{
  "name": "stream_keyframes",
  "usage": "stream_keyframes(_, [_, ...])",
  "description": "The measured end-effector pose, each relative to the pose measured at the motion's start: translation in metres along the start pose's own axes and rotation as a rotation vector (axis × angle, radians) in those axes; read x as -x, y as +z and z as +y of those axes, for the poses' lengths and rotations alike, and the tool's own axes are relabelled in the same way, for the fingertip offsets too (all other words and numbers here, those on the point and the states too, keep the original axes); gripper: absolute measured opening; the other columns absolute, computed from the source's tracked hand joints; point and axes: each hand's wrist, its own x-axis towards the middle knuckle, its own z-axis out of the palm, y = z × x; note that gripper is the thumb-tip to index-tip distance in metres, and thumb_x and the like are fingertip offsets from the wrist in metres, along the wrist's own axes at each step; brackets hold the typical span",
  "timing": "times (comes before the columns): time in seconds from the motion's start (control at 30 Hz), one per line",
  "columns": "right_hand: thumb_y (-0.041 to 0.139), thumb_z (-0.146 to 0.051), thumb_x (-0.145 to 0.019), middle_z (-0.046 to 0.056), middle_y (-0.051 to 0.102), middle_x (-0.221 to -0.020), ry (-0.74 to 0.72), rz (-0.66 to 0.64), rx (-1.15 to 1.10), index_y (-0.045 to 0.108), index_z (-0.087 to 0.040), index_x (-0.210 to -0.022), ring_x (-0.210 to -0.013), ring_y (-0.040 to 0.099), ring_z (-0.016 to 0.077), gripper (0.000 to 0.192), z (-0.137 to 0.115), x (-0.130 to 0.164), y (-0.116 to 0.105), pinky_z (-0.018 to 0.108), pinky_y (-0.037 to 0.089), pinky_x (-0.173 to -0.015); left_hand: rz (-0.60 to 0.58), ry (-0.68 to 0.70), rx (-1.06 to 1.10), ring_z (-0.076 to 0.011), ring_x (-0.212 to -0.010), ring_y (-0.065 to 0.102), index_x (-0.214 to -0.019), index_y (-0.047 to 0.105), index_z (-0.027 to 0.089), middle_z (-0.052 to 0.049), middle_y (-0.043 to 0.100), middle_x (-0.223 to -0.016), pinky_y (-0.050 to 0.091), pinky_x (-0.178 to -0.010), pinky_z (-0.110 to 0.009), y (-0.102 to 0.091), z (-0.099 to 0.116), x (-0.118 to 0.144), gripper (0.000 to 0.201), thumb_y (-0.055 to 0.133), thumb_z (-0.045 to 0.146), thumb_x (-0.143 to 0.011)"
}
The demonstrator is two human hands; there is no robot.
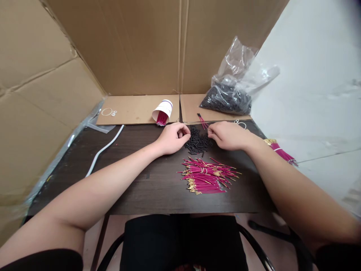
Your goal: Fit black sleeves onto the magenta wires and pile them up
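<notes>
My left hand rests at the left edge of a pile of short black sleeves, its thumb and fingertips curled into a pinch. Across the pile, my right hand is also closed, fingertips pressed together. Whatever either pinch holds is too small or hidden to name. Just beyond the pile lie a few red wires with black ends. Closer to me is a heap of red wires with gold tips, partly bound with a pale band.
A white paper cup lies tipped with red wires inside. A clear bag of black pieces sits on cardboard at the back right. Rubber bands, a white cable and a tied wire bundle lie around the table.
</notes>
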Motion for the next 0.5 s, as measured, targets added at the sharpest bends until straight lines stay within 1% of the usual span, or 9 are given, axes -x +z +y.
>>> stream_keyframes(0.13, [0.053,-0.027,-0.109,0.01,0.075,-0.1,-0.05,0.096,-0.078,0.063,-0.02,-0.098,-0.083,0.063,0.0246,0.016,-0.01,0.005,-0.006,0.038,0.04,-0.075,-0.029,0.019,0.032,-0.015,-0.074,0.057,-0.097,0.076,0.015,-0.006,0.073,-0.091,0.046,-0.074,-0.033,-0.001,0.005,0.001,0.012,0.072,0.027,-0.098])
stream_keyframes(0.23, [0.052,-0.027,-0.11,0.012,0.075,-0.106,-0.127,0.16,-0.126,0.064,-0.018,-0.104,-0.089,0.065,0.0253,0.016,-0.025,0.007,-0.005,0.038,0.043,-0.08,-0.086,0.072,0.049,-0.0176,-0.081,0.061,-0.1,0.077,0.016,-0.007,0.074,-0.095,0.046,-0.076,-0.034,-0.001,0.008,0.002,0.025,0.07,0.04,-0.103])
stream_keyframes(0.3, [0.051,-0.027,-0.111,0.014,0.075,-0.11,-0.158,0.17,-0.152,0.064,-0.017,-0.109,-0.092,0.067,0.0263,0.016,-0.037,0.008,-0.002,0.038,0.045,-0.082,-0.129,0.111,0.057,-0.0194,-0.086,0.063,-0.101,0.077,0.017,-0.007,0.076,-0.098,0.047,-0.079,-0.035,-0.001,0.009,0.002,0.031,0.068,0.046,-0.105])
stream_keyframes(0.37, [0.05,-0.028,-0.113,0.015,0.074,-0.115,-0.171,0.163,-0.164,0.064,-0.017,-0.114,-0.097,0.069,0.0282,0.019,-0.046,0.007,0.003,0.039,0.046,-0.084,-0.169,0.131,0.063,-0.0203,-0.089,0.065,-0.101,0.077,0.017,-0.007,0.077,-0.1,0.049,-0.082,-0.036,-0.001,0.009,0.003,0.032,0.067,0.047,-0.106])
stream_keyframes(0.5, [0.049,-0.032,-0.115,0.016,0.075,-0.12,-0.162,0.123,-0.169,0.065,-0.017,-0.119,-0.102,0.071,0.03,0.022,-0.052,0.004,0.007,0.04,0.048,-0.086,-0.23,0.083,0.093,-0.0199,-0.087,0.066,-0.097,0.078,0.016,-0.006,0.079,-0.097,0.049,-0.084,-0.037,-0.003,0.008,0.002,0.03,0.067,0.042,-0.106])
